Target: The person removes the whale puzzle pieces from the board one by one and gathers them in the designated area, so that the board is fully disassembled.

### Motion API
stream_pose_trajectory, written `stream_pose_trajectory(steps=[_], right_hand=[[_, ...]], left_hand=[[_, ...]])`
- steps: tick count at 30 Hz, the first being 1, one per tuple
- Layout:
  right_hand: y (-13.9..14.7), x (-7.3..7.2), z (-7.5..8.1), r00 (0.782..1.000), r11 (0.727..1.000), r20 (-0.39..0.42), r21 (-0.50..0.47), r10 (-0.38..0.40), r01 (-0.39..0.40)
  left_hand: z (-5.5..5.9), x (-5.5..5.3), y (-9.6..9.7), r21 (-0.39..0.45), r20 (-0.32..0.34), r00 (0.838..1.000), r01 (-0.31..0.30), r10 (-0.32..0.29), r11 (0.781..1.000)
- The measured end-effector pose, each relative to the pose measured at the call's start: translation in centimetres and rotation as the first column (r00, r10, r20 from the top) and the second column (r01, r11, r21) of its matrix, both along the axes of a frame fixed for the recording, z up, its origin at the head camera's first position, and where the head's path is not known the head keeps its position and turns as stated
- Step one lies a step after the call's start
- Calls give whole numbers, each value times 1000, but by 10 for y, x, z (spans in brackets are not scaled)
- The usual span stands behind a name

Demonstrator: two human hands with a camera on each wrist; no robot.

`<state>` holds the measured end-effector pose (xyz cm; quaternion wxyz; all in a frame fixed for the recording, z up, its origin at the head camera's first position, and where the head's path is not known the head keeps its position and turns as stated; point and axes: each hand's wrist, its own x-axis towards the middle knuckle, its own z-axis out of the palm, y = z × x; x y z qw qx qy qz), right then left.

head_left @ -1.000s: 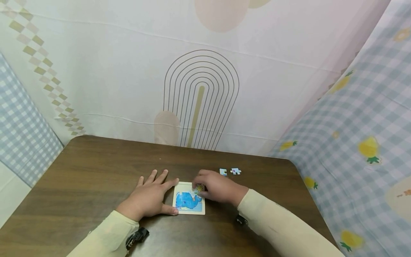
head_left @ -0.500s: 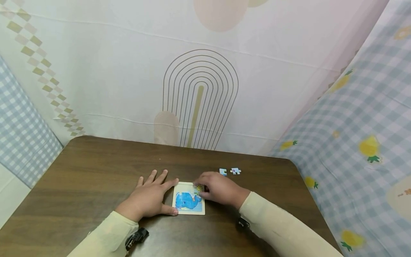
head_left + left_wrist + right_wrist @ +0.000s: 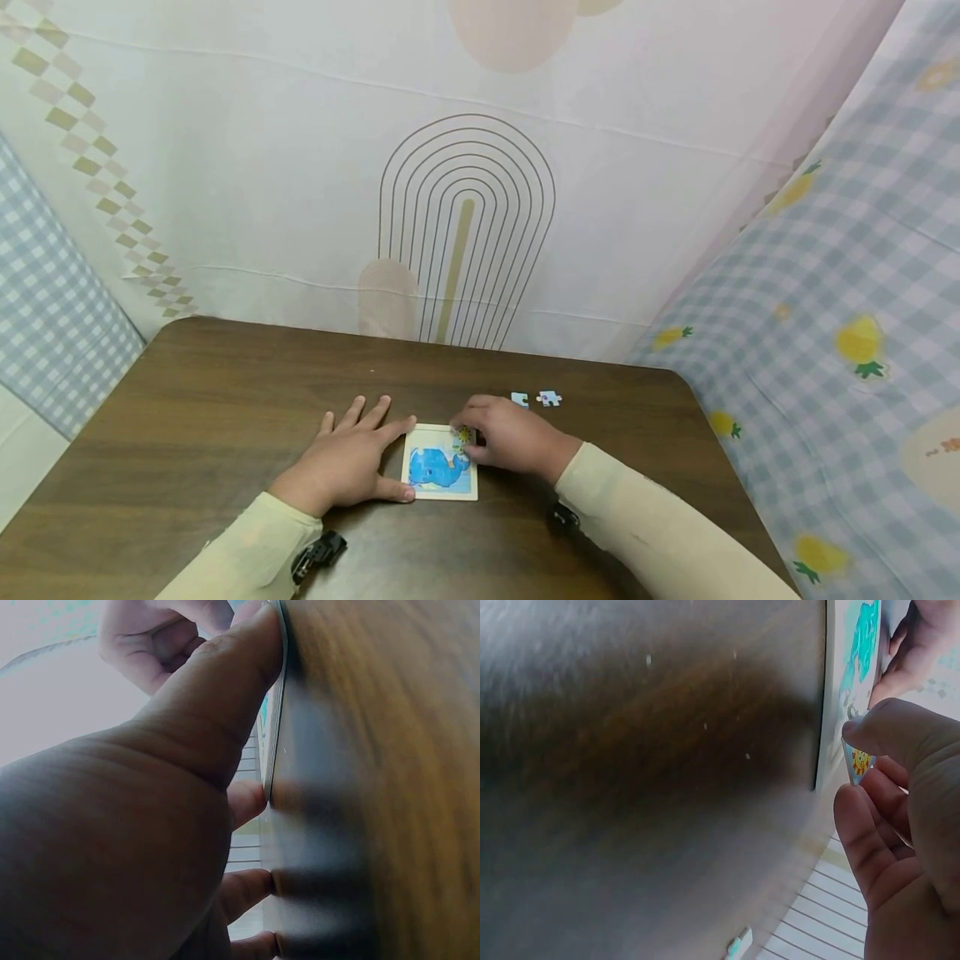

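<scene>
A small square puzzle board [image 3: 446, 497] with a pale frame and a blue whale picture lies on the table. My left hand [image 3: 341, 462] is spread flat at its left side, with thumb and index fingertip touching the frame's edge. At the board's upper right corner, my right hand [image 3: 513, 437] pinches a puzzle piece with a yellow sun [image 3: 860, 762] between thumb and fingers. In the right wrist view this piece looks tilted over the board; whether its lower edge touches the board cannot be told. My right fingers partly cover that corner.
Two loose puzzle pieces lie beyond my right hand: a blue-and-white piece [image 3: 520, 400] and a pale piece with a small purple mark [image 3: 549, 398]. The brown wooden table [image 3: 247, 400] meets a printed cloth backdrop [image 3: 300, 167] behind and checked cloth at both sides.
My right hand makes only slight shifts at the board's corner, still pinching the sun piece. The left hand and the board keep their places.
</scene>
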<state>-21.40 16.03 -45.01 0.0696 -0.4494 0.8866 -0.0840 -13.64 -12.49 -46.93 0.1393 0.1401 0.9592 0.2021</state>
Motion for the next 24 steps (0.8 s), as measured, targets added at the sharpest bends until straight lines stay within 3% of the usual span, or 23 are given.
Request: stream_pose_trajectory(steps=[12, 24], right_hand=[[23, -13, 21, 999, 999, -31, 48, 24, -23], [70, -46, 41, 998, 989, -63, 146, 5, 4]], left_hand=[[2, 1, 1, 9, 3, 1000, 3, -3, 1000], [0, 1, 0, 9, -1, 1000, 4, -4, 1000]])
